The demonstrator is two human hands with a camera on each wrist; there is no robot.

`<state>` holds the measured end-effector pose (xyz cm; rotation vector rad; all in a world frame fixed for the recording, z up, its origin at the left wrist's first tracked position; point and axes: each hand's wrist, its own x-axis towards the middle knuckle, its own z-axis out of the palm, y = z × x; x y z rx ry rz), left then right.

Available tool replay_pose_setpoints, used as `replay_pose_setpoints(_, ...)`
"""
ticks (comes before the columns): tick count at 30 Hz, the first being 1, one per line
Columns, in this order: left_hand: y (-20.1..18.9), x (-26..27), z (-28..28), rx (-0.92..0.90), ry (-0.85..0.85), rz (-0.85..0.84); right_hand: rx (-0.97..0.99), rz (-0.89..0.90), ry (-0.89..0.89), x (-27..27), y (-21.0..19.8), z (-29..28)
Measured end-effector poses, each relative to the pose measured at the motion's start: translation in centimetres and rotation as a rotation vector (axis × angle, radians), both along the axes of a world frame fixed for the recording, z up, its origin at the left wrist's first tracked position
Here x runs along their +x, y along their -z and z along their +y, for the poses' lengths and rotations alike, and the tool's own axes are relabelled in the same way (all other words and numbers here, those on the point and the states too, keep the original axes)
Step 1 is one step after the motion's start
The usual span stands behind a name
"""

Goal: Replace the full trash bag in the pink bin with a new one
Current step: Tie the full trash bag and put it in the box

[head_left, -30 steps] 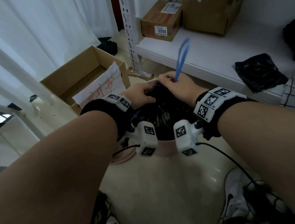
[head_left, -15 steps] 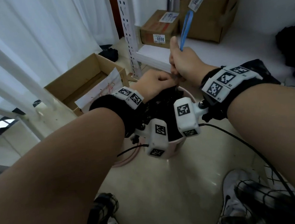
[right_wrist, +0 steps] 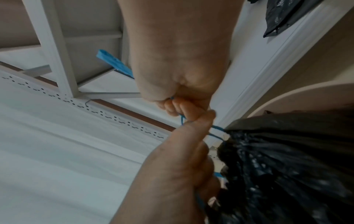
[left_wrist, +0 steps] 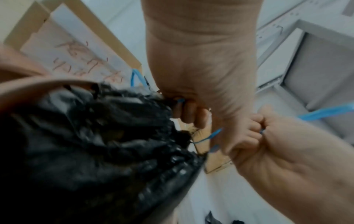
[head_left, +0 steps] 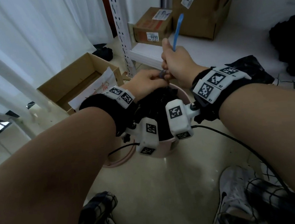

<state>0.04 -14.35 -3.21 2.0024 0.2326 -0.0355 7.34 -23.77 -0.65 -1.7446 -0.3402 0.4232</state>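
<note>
The pink bin [head_left: 166, 151] stands on the floor between my forearms, with a full black trash bag [head_left: 158, 108] inside. My left hand [head_left: 147, 81] grips the gathered neck of the bag [left_wrist: 95, 144] at the bin's far rim. Just above it, my right hand [head_left: 176, 63] is fisted round the blue drawstring [head_left: 177, 33], whose loop sticks up past the knuckles. Thin blue strands [right_wrist: 216, 130] run taut from the fist [right_wrist: 178, 91] into the puckered bag mouth [right_wrist: 287, 151]. A folded black bag [right_wrist: 283, 18] lies on the white shelf.
An open cardboard box [head_left: 77, 83] with a written sheet sits left of the bin. A white perforated rack post [head_left: 121, 32] and a low shelf [head_left: 145, 51] with two cardboard boxes [head_left: 151, 26] stand behind. A pink ring [head_left: 122, 160] lies beside the bin. My shoes [head_left: 235, 194] are below.
My right hand has risen from the bag's top, pulling the blue drawstring upward. The bag mouth has drawn together, and my left hand stays on its neck.
</note>
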Motion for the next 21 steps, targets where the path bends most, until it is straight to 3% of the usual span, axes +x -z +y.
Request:
replay_pose_setpoints(3, 0.5, 0.0, -0.3, 0.122, 0.087, 0.075, 0.026, 0.048, 0.062, 0.2, -0.3, -0.1)
replay_pose_setpoints(8, 1.1, 0.2, 0.1, 0.454, 0.187, 0.223, -0.123, -0.033, 0.190, 0.7, 0.4, -0.6)
replay_pose_setpoints(12, 0.7, -0.2, 0.4, 0.482, 0.179, 0.197, -0.183, -0.134, -0.014, -0.2, 1.2, -0.9)
replay_pose_setpoints(16, -1.0, -0.9, 2.6, 0.594, -0.083, -0.001, -0.493, -0.297, -0.253, -0.5, 2.3, -1.0)
replay_pose_setpoints(21, -2.4, -1.9, 5.8, 1.002, 0.156, 0.379, -0.606, -0.533, -0.276, -0.4, 3.7, -0.1)
